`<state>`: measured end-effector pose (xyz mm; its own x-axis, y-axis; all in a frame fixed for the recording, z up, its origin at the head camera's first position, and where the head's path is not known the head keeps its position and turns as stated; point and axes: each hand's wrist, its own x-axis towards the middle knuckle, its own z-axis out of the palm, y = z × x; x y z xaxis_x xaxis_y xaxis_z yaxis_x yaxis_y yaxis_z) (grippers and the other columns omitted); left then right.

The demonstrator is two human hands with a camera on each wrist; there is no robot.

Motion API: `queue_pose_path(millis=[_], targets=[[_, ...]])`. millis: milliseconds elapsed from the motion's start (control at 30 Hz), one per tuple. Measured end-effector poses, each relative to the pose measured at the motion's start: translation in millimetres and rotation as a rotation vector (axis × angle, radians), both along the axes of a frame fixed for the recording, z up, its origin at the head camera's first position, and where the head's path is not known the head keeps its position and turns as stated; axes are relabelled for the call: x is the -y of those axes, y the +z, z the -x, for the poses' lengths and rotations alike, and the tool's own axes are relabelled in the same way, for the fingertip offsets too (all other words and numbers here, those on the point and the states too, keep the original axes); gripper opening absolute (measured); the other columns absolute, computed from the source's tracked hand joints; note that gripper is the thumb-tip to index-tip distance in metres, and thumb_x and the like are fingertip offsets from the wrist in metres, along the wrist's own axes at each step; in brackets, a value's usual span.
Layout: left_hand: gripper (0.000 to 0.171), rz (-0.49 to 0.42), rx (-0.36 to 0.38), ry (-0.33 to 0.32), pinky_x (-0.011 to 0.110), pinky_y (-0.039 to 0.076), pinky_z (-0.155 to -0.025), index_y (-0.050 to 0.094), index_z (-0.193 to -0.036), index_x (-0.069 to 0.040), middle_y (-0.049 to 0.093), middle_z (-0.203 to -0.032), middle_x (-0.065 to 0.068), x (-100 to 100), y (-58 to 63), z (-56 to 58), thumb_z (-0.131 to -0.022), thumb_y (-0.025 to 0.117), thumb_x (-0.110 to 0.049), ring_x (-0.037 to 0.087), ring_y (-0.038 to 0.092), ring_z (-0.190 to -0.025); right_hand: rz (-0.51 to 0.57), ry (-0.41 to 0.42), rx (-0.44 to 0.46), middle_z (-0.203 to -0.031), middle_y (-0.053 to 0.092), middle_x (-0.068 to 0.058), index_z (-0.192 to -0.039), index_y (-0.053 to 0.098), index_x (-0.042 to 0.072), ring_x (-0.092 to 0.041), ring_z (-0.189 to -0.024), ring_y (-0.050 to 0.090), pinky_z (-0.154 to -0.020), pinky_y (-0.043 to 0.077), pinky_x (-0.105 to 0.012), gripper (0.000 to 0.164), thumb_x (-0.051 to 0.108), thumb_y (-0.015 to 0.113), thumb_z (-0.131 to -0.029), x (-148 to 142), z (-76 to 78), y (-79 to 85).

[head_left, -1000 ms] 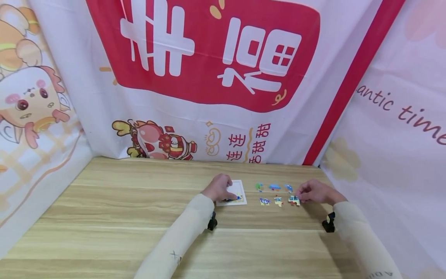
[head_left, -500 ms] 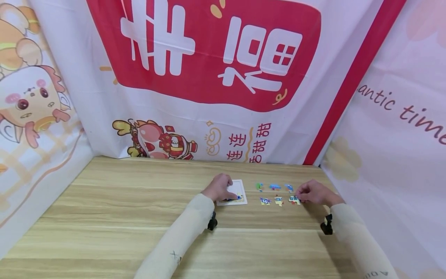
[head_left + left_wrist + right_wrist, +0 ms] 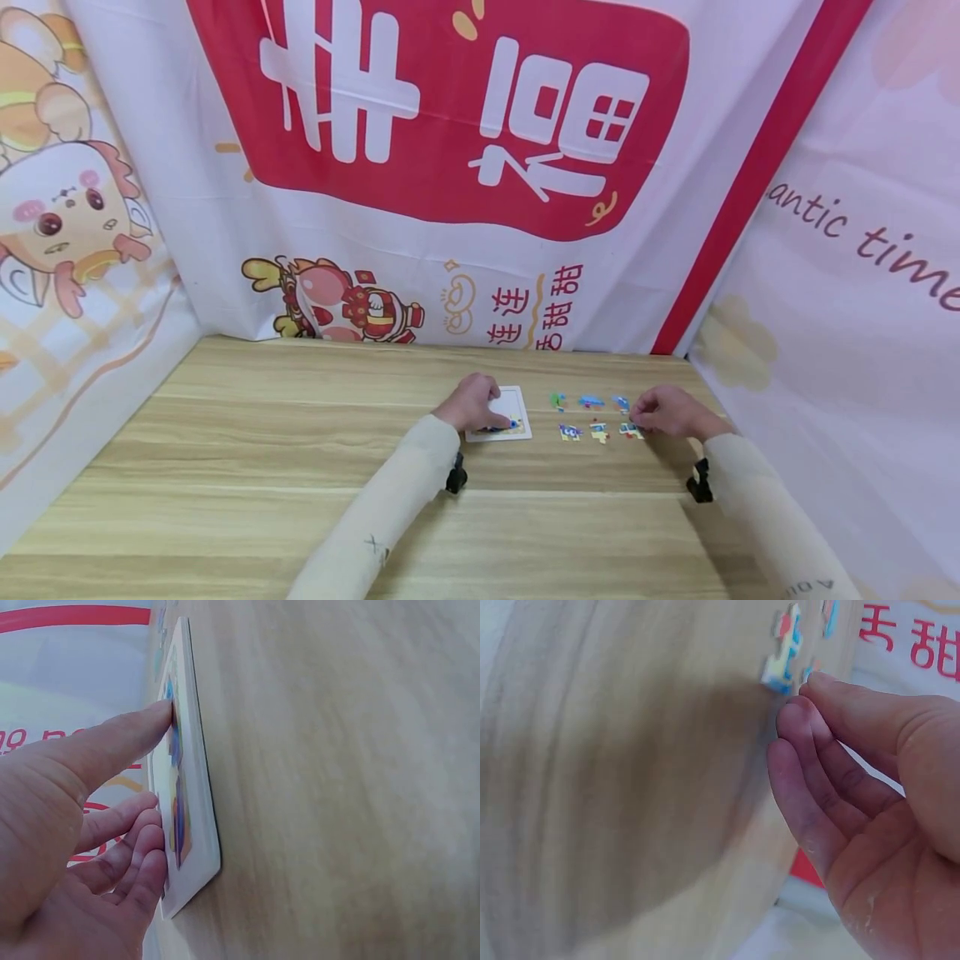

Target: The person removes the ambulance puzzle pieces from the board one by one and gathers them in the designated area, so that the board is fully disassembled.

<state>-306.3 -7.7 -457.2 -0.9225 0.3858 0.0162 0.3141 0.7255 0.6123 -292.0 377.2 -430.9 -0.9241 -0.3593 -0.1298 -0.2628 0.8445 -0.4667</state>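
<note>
In the head view a white puzzle tray (image 3: 512, 397) lies on the table, with a colourful picture part (image 3: 177, 750) in it. My left hand (image 3: 472, 402) rests on the tray; its straight thumb presses on the picture, and the other fingers lie bent at its surface. Right of the tray, jigsaw pieces lie in two rows. My right hand (image 3: 666, 411) is at their right end, thumb and fingertips close together beside the red, yellow and blue piece (image 3: 784, 656). The blue-orange piece (image 3: 622, 404) lies just beyond these fingertips. No piece shows between them.
Left along the rows lie a green piece (image 3: 557, 402), a long blue piece (image 3: 591, 402), a purple-blue piece (image 3: 569, 432) and a yellowish piece (image 3: 598, 432). A printed cloth (image 3: 450, 292) hangs at the wooden table's (image 3: 300, 467) far edge, with more cloth on both sides.
My right hand has shifted slightly left, now overlapping the nearest row's right-hand piece more. The left hand and tray stay put.
</note>
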Motion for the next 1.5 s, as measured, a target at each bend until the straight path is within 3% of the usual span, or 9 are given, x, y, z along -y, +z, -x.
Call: queue_pose_path(millis=[133,433,633,933,1200,1500], targets=[[0.052,-0.010,0.030,-0.012,0.044,0.052,-0.111,0.069,-0.120,0.005,0.070,-0.124,0.016,2,1.1,1.4,-0.083,0.091,-0.023,0.029,0.062,-0.117,-0.053,0.057,-0.048,-0.084,0.074,0.002,-0.093,0.078,0.009,-0.011,-0.080,0.060,-0.074,0.052,-0.028,0.008,0.016,0.077,-0.096,19,3.4,10.8],[0.047,-0.038,0.078,-0.042,0.046,0.053,-0.110,0.068,-0.126,0.005,0.070,-0.127,0.017,15,7.7,4.4,-0.091,0.084,-0.023,0.028,0.064,-0.117,-0.059,0.143,0.009,-0.096,0.075,0.003,-0.106,0.078,0.009,-0.012,-0.088,0.064,-0.084,0.059,-0.035,0.013,0.020,0.076,-0.098,91,10.0,29.2],[0.048,-0.024,0.105,-0.062,0.045,0.053,-0.112,0.067,-0.130,0.003,0.070,-0.129,0.015,30,11.5,4.4,-0.092,0.082,-0.024,0.028,0.064,-0.120,-0.069,0.251,0.007,-0.101,0.075,0.003,-0.112,0.077,0.007,-0.009,-0.092,0.066,-0.089,0.061,-0.033,0.016,0.013,0.074,-0.097,141,11.1,28.5],[0.049,0.027,0.071,-0.161,0.043,0.056,-0.105,0.069,-0.126,0.003,0.070,-0.120,0.013,51,16.5,-6.8,-0.087,0.087,-0.021,0.024,0.065,-0.110,-0.030,0.440,0.017,-0.102,0.079,-0.008,-0.109,0.076,0.000,-0.006,-0.089,0.069,-0.083,0.060,-0.021,0.016,0.004,0.076,-0.094,200,15.1,21.1],[0.051,0.027,0.068,-0.206,0.043,0.056,-0.106,0.068,-0.128,0.004,0.068,-0.120,0.013,53,8.8,-12.1,-0.086,0.088,-0.016,0.025,0.065,-0.112,-0.019,0.432,0.040,-0.101,0.078,-0.007,-0.109,0.076,0.001,-0.005,-0.088,0.066,-0.083,0.058,-0.021,0.019,0.001,0.078,-0.090,223,12.9,12.3],[0.047,0.035,0.009,-0.221,0.042,0.056,-0.102,0.069,-0.122,0.004,0.069,-0.114,0.014,54,4.1,-11.2,-0.083,0.088,-0.013,0.024,0.065,-0.106,0.031,0.411,-0.008,-0.099,0.078,-0.007,-0.108,0.077,0.002,-0.010,-0.088,0.067,-0.082,0.060,-0.024,0.018,0.000,0.078,-0.090,222,16.1,-2.7]])
